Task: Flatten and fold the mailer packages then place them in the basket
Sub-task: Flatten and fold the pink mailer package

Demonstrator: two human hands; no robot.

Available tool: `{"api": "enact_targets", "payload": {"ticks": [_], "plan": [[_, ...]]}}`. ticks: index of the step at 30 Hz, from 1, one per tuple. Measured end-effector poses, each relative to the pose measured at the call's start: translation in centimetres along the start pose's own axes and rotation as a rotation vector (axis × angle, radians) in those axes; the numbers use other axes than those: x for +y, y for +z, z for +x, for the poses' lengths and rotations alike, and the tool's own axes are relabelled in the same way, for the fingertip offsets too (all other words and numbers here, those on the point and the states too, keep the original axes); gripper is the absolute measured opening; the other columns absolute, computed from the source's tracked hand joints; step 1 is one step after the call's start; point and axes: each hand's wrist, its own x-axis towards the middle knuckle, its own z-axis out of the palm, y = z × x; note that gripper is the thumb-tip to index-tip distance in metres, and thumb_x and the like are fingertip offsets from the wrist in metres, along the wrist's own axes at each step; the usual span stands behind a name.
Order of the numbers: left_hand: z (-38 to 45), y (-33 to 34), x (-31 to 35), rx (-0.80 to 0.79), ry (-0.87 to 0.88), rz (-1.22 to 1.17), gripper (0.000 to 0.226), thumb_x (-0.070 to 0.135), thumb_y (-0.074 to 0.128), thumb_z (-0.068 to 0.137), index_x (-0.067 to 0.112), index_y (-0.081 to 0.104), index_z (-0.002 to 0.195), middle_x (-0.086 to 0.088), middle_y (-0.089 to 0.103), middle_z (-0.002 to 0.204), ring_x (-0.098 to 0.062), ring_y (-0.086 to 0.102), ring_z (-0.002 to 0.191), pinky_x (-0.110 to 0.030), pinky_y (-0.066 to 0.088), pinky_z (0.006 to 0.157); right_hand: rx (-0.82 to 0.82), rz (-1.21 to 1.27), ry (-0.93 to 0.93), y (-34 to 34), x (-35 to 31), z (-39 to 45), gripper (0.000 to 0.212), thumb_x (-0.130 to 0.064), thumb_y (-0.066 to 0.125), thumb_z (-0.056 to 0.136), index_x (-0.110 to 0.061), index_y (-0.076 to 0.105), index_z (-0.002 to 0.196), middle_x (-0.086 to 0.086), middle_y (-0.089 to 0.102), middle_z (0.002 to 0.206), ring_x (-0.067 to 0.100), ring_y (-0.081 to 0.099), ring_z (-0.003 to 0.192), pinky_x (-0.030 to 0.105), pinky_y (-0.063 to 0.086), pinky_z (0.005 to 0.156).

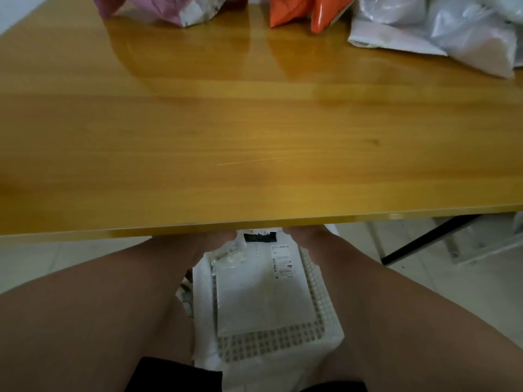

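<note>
The wooden surface (254, 131) fills most of the view, glossy and yellow-brown, its near edge running across just above the person's arms. Along its far edge sit the waiting mailers: a pink mailer (147, 8) at the left, an orange mailer (297, 11) in the middle, and a heap of grey-white mailers (441, 32) at the right, all crumpled and puffy. Below the edge, both forearms reach down and forward under the surface. Between them stands the white basket (319, 295) on the floor, its perforated wall showing along the right and near sides. Inside it lies a white mailer (254, 292), flat, label side up, with a black strip at its far end. The left hand (218, 239) and right hand (302, 234) are at the far end of that mailer, mostly hidden by the surface's edge, so I cannot tell whether they grip it or are spread. A black table leg (424, 239) slants at the right over pale floor tiles (467, 292).
</note>
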Motion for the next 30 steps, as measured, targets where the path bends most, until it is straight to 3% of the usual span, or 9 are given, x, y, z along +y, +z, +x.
{"api": "enact_targets", "payload": {"ticks": [2,3,6,9,12,17,21,24,30], "plan": [[0.2,0.1,0.2,-0.032,0.024,0.104,0.058,0.033,0.052,0.101,0.009,0.033,0.149,-0.015,0.037,0.153,-0.032,0.040,0.137,-0.036,0.039,0.100,-0.010,-0.083,0.025,-0.1,0.6,-0.5,0.041,-0.012,0.045,0.100,0.005,0.047,0.137,0.020,0.056,0.133,0.035,0.054,0.121,0.042,0.046,0.100],[-0.6,0.0,0.5,-0.044,0.058,0.146,0.060,0.033,0.053,0.100,0.012,0.030,0.151,-0.014,0.036,0.153,-0.031,0.042,0.135,-0.034,0.040,0.097,-0.043,-0.102,0.047,-0.2,0.7,-0.7,0.043,-0.013,0.047,0.099,0.000,0.045,0.140,0.016,0.058,0.127,0.031,0.058,0.110,0.037,0.049,0.089],[-2.7,0.0,0.4,-0.059,0.111,0.258,0.065,0.037,0.055,0.098,0.020,0.026,0.154,-0.009,0.034,0.154,-0.026,0.046,0.130,-0.026,0.041,0.087,-0.088,-0.192,0.006,-0.4,1.2,-1.9,0.039,-0.015,0.048,0.098,-0.004,0.049,0.136,0.011,0.057,0.109,0.023,0.051,0.087,0.027,0.040,0.067],[-5.5,0.1,0.9,-0.099,0.177,0.452,0.065,0.043,0.052,0.098,0.021,0.026,0.154,-0.006,0.030,0.157,-0.023,0.041,0.135,-0.022,0.037,0.096,-0.110,-0.267,-0.049,-0.9,0.8,-4.3,0.035,-0.015,0.049,0.097,0.000,0.055,0.129,0.011,0.056,0.103,0.021,0.049,0.083,0.028,0.039,0.068],[-8.6,-0.1,1.4,-0.118,0.232,0.605,0.062,0.045,0.046,0.100,0.022,0.025,0.154,-0.003,0.023,0.161,-0.021,0.031,0.142,-0.027,0.028,0.109,-0.161,-0.289,-0.061,-1.5,-0.1,-6.9,0.039,-0.015,0.055,0.096,-0.003,0.054,0.133,0.016,0.058,0.130,0.021,0.048,0.093,0.031,0.044,0.076],[-13.4,-0.4,2.1,-0.136,0.275,0.783,0.063,0.051,0.046,0.098,0.027,0.028,0.153,0.000,0.031,0.157,-0.023,0.042,0.134,-0.039,0.041,0.109,-0.222,-0.346,-0.098,-2.4,-1.4,-11.4,0.040,-0.020,0.058,0.096,-0.009,0.052,0.135,0.012,0.060,0.132,0.022,0.058,0.092,0.035,0.052,0.077],[-18.1,-1.5,3.2,-0.175,0.249,0.645,0.052,0.041,0.050,0.099,0.021,0.040,0.147,-0.001,0.050,0.140,-0.017,0.058,0.117,-0.040,0.053,0.096,-0.324,-0.458,-0.138,-3.8,-3.2,-15.2,0.039,-0.020,0.053,0.099,-0.015,0.051,0.138,0.001,0.062,0.129,0.013,0.064,0.101,0.034,0.052,0.090],[-21.0,-3.1,4.0,-0.225,0.224,0.517,0.041,0.031,0.052,0.100,0.013,0.052,0.137,-0.003,0.060,0.131,-0.019,0.062,0.115,-0.043,0.053,0.097,-0.332,-0.404,-0.156,-5.2,-5.0,-17.8,0.036,-0.022,0.052,0.101,-0.013,0.053,0.136,0.002,0.067,0.122,0.015,0.066,0.103,0.036,0.053,0.094],[-24.2,-7.2,5.3,-0.150,0.303,0.356,0.025,0.027,0.056,0.097,0.008,0.064,0.112,-0.006,0.069,0.106,-0.019,0.070,0.087,-0.036,0.059,0.081,-0.201,-0.309,-0.292,-7.8,-8.8,-20.5,0.027,-0.021,0.056,0.099,-0.005,0.064,0.118,0.009,0.070,0.093,0.021,0.066,0.079,0.033,0.052,0.075]]}}
